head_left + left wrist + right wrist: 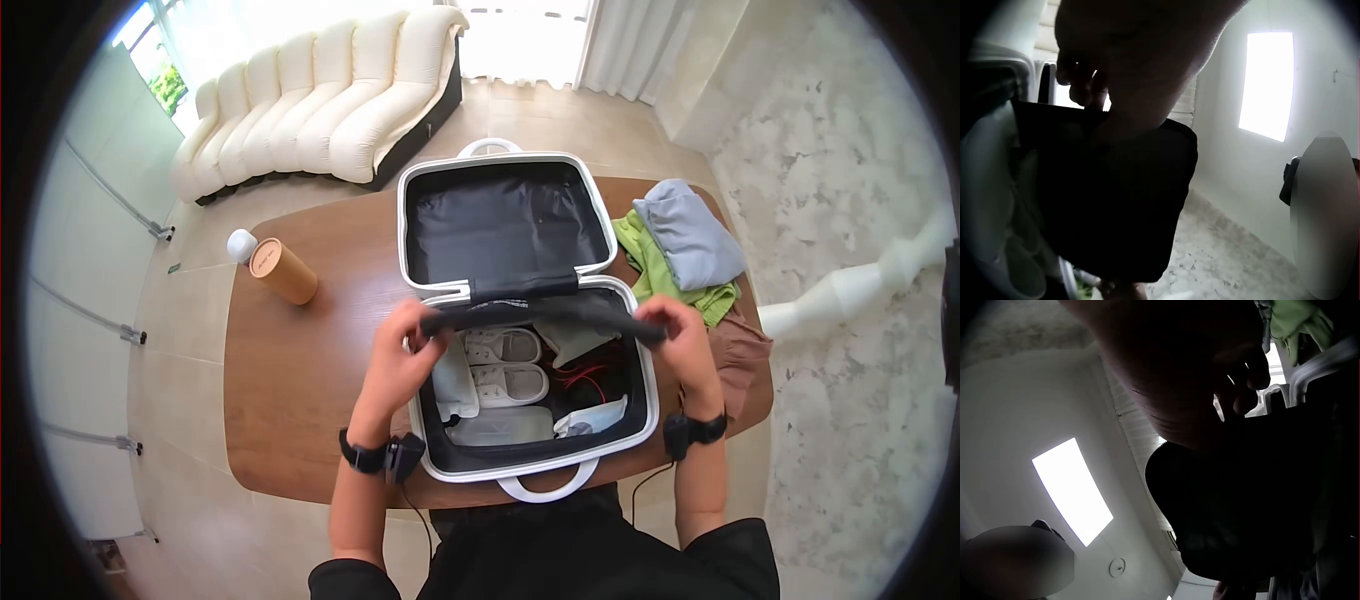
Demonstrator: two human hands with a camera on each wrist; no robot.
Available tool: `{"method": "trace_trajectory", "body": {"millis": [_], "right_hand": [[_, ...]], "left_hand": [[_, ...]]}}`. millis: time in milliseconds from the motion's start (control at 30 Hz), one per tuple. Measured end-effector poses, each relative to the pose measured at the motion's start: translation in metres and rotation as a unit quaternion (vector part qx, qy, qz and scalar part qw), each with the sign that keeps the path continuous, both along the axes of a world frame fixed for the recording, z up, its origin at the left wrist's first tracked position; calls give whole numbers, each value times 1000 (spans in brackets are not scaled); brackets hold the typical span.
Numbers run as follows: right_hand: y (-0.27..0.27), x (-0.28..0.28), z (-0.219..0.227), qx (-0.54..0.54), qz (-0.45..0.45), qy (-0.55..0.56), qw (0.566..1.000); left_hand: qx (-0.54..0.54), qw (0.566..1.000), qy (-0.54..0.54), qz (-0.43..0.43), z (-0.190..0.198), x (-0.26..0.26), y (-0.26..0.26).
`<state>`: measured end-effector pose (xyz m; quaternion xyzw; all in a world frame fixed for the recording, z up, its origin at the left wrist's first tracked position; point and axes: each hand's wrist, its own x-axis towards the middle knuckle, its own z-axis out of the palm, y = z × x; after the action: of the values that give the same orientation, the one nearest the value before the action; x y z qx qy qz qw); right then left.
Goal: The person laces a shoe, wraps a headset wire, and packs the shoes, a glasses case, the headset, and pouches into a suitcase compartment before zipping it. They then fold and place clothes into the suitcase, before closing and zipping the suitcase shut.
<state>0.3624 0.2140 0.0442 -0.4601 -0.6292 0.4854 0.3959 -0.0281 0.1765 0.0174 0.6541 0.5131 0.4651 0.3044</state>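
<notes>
A white suitcase [651,405] with a black lining lies unfolded on the table, its lid [500,225] laid back at the far side. My left hand [398,352] grips the left end of a black fabric panel [540,316], and my right hand [690,348] grips the right end. Seen nearly edge-on, the panel stretches across the suitcase near the hinge. Both wrist views show it dark, with rounded corners. Below it lie a pair of white shoes [508,385], a clear pouch [500,428], a small light-blue packet [592,416] and a red cord [588,377].
On the brown table [330,400], a tan cylinder [284,272] and a white rounded object [241,246] stand at left. Folded grey clothing [688,235], a green garment [650,268] and brown clothing [735,360] lie at right. A cream sofa [310,110] is beyond.
</notes>
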Motion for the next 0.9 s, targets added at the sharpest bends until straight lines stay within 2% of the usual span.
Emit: {"method": "trace_trajectory", "body": {"millis": [33, 133, 200, 233, 267, 333, 400, 433, 467, 533, 600, 667, 733, 767, 833, 900], "right_hand": [[-16, 1, 4, 28, -21, -53, 998], [-60, -5, -6, 155, -45, -164, 973], [-78, -2, -25, 234, -27, -272, 933], [-88, -4, -30, 218, -39, -304, 926], [-95, -6, -33, 220, -42, -304, 926], [-102, -9, -36, 252, -92, -316, 910], [-104, -10, -39, 253, -109, -311, 910], [-104, -10, -42, 263, -110, -315, 905], [-104, -11, -44, 272, -111, -319, 901], [-105, -10, -47, 269, -123, -308, 904], [-103, -4, -52, 249, -121, -275, 921], [-103, -8, -49, 235, -126, -266, 926], [-100, -8, -49, 237, -129, -279, 921], [-99, -8, -49, 232, -128, -273, 925], [-97, -7, -49, 231, -129, -273, 925], [-96, -6, -49, 223, -130, -265, 929]], "left_hand": [[-1, 1000, 5, -1, 16, 2, -15], [-10, 999, 32, 13, 1, -1, -54], [-6, 999, 49, 19, -9, 8, -76], [39, 990, 131, 17, -11, 10, -84], [42, 990, 131, 16, -10, 12, -91], [22, 975, 219, 28, -2, 15, -101], [31, 973, 227, 25, -1, 11, -107], [23, 977, 212, -10, -3, 6, -108], [13, 979, 197, -45, -3, 2, -106], [18, 982, 183, -48, 1, -3, -98], [-20, 986, 163, 40, 12, -4, -81], [-31, 979, 197, 49, 26, -5, -54], [-27, 960, 278, -2, 32, -9, -24], [-32, 958, 284, -2, 31, -9, -10], [31, 924, 382, 3, 22, -7, 16], [42, 906, 421, -5, 12, -5, 30]]}}
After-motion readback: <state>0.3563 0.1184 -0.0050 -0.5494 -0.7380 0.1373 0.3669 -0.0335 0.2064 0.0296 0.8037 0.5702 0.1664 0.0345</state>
